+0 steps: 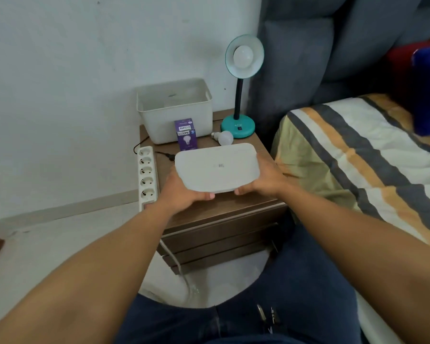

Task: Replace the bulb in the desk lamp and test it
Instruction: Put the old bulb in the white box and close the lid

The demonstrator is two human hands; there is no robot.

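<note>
A teal desk lamp [238, 125] stands at the back right of the wooden nightstand [236, 204], its shade tilted up with a white bulb [243, 55] screwed in. A loose white bulb [224, 137] lies on its side in front of the lamp base. A purple bulb box [185, 134] stands upright beside it. My left hand [181, 188] and my right hand [263, 181] hold a white plastic lid [216, 167] by its two ends, just above the nightstand's front half.
An open white plastic bin [174, 110] sits at the back left of the nightstand. A white power strip [147, 175] with several sockets runs along the left edge, with a black cord near it. A striped bed [358, 155] borders the right side; the wall is behind.
</note>
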